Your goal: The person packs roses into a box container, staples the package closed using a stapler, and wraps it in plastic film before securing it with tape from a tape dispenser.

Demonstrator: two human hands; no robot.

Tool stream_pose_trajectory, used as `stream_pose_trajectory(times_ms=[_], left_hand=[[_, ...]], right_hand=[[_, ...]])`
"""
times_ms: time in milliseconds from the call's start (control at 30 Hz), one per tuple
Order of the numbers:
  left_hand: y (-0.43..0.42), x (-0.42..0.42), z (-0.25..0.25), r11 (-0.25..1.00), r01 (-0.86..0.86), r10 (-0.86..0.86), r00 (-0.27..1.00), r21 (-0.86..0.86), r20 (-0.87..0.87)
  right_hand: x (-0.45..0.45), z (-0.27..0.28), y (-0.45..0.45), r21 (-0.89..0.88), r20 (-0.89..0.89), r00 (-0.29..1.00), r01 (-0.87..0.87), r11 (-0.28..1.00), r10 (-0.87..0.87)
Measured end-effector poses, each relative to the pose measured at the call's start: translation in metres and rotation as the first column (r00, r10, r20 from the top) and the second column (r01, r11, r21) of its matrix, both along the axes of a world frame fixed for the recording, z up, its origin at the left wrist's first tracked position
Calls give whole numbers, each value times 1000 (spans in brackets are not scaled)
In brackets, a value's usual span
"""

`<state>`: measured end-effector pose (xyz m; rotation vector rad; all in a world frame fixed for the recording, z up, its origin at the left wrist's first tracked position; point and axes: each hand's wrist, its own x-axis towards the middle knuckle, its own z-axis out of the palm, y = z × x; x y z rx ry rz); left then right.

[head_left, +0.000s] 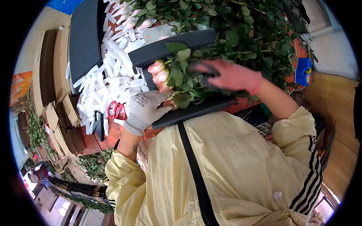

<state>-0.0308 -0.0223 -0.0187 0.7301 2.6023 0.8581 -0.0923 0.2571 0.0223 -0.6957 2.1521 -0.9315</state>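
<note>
My left hand, in a whitish knit glove, has its thumb and fingers around the lower blooms of the pink roses. Those roses lie with their leafy stems toward the right, between a black corrugated sheet above and a black padded-looking edge nearest my body. My right hand, in a pink glove, is over the stems and smeared by motion. A black hand tool is in its grip; blur hides its exact kind. Red-handled scissors lie beside my left wrist.
Many white mesh sleeves are heaped on the left of the red table. Leafy rose stems cover the far right. A dark panel and cardboard pieces stand at left. A blue object sits at the right edge.
</note>
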Motion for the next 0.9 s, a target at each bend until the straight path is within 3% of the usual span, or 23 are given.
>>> stream_pose_trajectory(times_ms=[133, 200, 233, 267, 300, 400, 433, 467, 533, 567, 667, 700, 733, 800, 833, 900], left_hand=[[-1, -1, 1, 1000, 18, -19, 999, -6, -40], [-2, 2, 0, 999, 32, -33, 998, -17, -56], [-6, 9, -6, 955, -201, 180, 977, 220, 111], [-11, 13, -10, 804, -446, 341, 887, 393, 310], [-13, 12, -12, 578, -669, 404, 733, 468, 547], [-22, -2, -13, 748, -658, 381, 534, 89, 755], [-21, -5, -22, 779, -625, 382, 538, 51, 751], [-20, -10, -25, 772, -633, 389, 535, 52, 750], [-18, -18, -29, 817, -576, 379, 568, 23, 730], [-17, -21, -27, 819, -573, 400, 564, -6, 723], [-22, -24, -43, 788, -615, 401, 514, 0, 759], [-20, -27, -35, 796, -605, 412, 512, -24, 753], [-21, -28, -37, 800, -600, 412, 514, -27, 753], [-22, -28, -47, 793, -607, 366, 543, 51, 756], [-22, -28, -50, 793, -607, 366, 544, 52, 756], [-22, -28, -52, 794, -603, 347, 553, 77, 757]], right_hand=[[-7, -18, 4, -138, -146, 986, 62, 989, -82], [3, 14, -4, 84, -217, 976, 46, 995, -27], [17, 0, 1, 57, -587, 808, 102, 993, -50], [20, 4, 1, 32, -703, 710, 73, 997, -29], [19, 15, -2, 40, -608, 793, 8, 999, 18], [19, 6, -10, 75, -390, 915, -84, 994, 106], [19, -1, -12, 119, -269, 954, -104, 987, 133], [22, -2, -15, 119, -272, 952, -115, 986, 143], [33, -3, -19, 168, -472, 867, -91, 982, 162], [37, -10, -21, 153, -751, 639, -81, 985, 169], [44, -8, -26, 115, -814, 554, -139, 984, 174], [42, 1, -34, 253, -754, 585, -164, 954, 300], [42, -5, -37, 250, -754, 587, -158, 955, 294], [40, -26, -41, 22, -822, 550, -230, 973, 148], [39, -30, -46, 177, -724, 625, -242, 954, 293], [36, -31, -52, 206, -675, 660, -260, 943, 330]])
